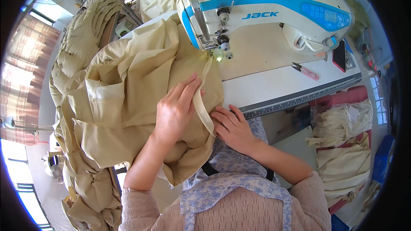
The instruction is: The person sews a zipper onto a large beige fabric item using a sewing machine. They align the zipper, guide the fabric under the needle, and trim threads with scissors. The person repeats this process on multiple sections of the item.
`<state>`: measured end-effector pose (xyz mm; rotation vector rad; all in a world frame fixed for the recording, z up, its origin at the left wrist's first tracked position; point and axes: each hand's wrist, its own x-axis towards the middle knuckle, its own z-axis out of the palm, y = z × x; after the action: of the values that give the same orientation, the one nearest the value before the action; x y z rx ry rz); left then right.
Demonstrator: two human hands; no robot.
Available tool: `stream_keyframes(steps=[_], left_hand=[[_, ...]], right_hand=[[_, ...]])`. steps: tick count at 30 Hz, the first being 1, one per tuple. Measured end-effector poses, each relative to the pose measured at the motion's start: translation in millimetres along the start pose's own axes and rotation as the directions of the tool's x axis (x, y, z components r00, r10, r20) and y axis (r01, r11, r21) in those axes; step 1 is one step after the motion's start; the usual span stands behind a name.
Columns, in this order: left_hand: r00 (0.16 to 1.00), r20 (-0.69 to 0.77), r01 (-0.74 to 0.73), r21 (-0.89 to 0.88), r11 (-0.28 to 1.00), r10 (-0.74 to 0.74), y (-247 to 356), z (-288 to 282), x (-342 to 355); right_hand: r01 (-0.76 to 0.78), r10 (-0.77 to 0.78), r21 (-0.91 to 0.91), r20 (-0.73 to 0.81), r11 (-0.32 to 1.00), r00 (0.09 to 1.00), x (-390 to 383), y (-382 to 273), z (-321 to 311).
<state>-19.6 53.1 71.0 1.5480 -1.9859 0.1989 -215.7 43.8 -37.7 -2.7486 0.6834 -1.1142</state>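
A large piece of beige fabric [137, 102] lies bunched on the table at the left, its front part under the sewing machine's [257, 0] presser foot [212, 52]. A cream zipper tape [200, 108] with teeth along one side runs down from the foot and curves toward me. My left hand [175, 111] rests on the fabric just left of the tape, fingers stretched out and close together. At the fabric's right edge, beside the tape's lower end, my right hand [233, 129] grips the cloth with bent fingers; its thumb is hidden. A small light glows at the needle.
Pink-handled thread snips [306, 71] and a phone [339, 56] lie on the right of the table [257, 87]. A ruler strip [299, 98] runs along its front edge. Padded beige pieces [85, 34] are heaped at the far left. Cloth and a plastic bag [346, 122] sit lower right.
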Motion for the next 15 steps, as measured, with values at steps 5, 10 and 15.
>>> stream_keyframes(steps=[5,10,15], left_hand=[[0.979,0.155,-0.113,-0.123,0.986,0.131,1.5,2.0,19.7],[0.909,0.311,-0.274,-0.055,0.96,0.277,-5.8,38.9,0.0],[0.92,0.353,-0.127,-0.148,0.981,0.172,-8.6,35.0,-2.0]], right_hand=[[0.195,-0.193,0.17,-0.026,0.966,0.981,11.8,27.9,-0.4],[0.289,-0.278,0.233,-0.08,0.928,0.957,9.9,49.1,-14.6],[0.187,-0.19,0.202,-0.009,0.961,0.982,15.2,50.1,-18.1]])
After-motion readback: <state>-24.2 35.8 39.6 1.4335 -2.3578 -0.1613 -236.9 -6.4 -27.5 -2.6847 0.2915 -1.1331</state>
